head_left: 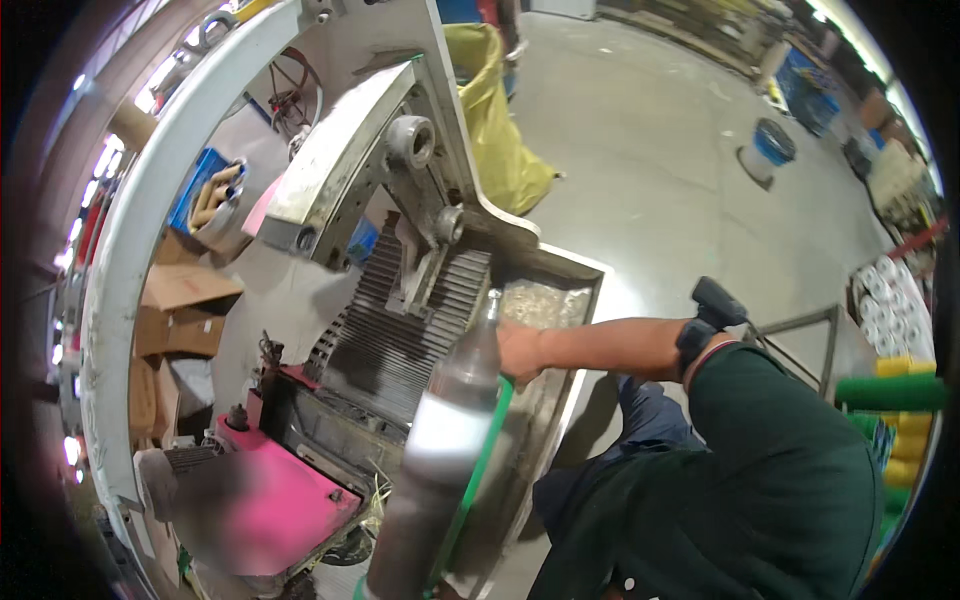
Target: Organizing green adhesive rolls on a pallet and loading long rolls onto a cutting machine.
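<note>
- in the head view, i am finding a tapered grey-brown cylinder (428, 482) leaning in the lower middle, its narrow end pointing up toward a ribbed grey cover (380, 360); motion is blurring it.
- a pale band (442, 426) is crossing its body, and a green strip (478, 470) is running down its right side.
- i am seeing the right hand (518, 350) reaching in from the right, just beside the narrow end; the cylinder is hiding its fingers, so i am not able to tell whether they are clamping on it or standing apart.
- a dark green sleeve (790, 470) is covering the upper arm, and a black wrist device (695, 340) is sitting on the forearm (615, 350).
- at the lower edge, what seems a sliver of the left hand (449, 592) is showing near the cylinder's base; i am not able to tell its grip.
- a pale-rimmed metal tray (588, 312) is lying behind the right hand, holding a clear bag (540, 302).
- left of the cylinder, a pink panel (305, 505) is showing, partly blurred.
- above, a heavy metal block (340, 150) is standing inside a white frame (112, 330).
- a yellow bag (490, 130) is resting beyond the frame, near the grey floor (640, 130).
</note>
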### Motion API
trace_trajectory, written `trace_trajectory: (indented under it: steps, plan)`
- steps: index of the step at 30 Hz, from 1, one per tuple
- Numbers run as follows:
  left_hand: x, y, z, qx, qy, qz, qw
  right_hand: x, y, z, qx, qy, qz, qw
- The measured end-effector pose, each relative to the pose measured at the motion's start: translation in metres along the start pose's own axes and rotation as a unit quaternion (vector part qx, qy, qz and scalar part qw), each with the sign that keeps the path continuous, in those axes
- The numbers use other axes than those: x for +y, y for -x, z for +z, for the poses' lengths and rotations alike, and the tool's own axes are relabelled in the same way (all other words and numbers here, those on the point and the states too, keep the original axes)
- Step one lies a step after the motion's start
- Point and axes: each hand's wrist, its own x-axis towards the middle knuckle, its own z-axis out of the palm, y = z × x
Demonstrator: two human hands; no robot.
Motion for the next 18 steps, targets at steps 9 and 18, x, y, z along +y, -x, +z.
trace_trajectory:
  steps: [9, 18]
  plan:
    - [-0.147, 0.143, 0.209, -0.115, 0.074, 0.036, 0.990, 0.311, 0.084, -0.026, 0.231, -0.467, 0.070, 0.851]
    - [-0.243, 0.276, 0.473, -0.283, 0.175, -0.159, 0.929, 0.514, 0.277, -0.124, 0.349, -0.563, 0.188, 0.725]
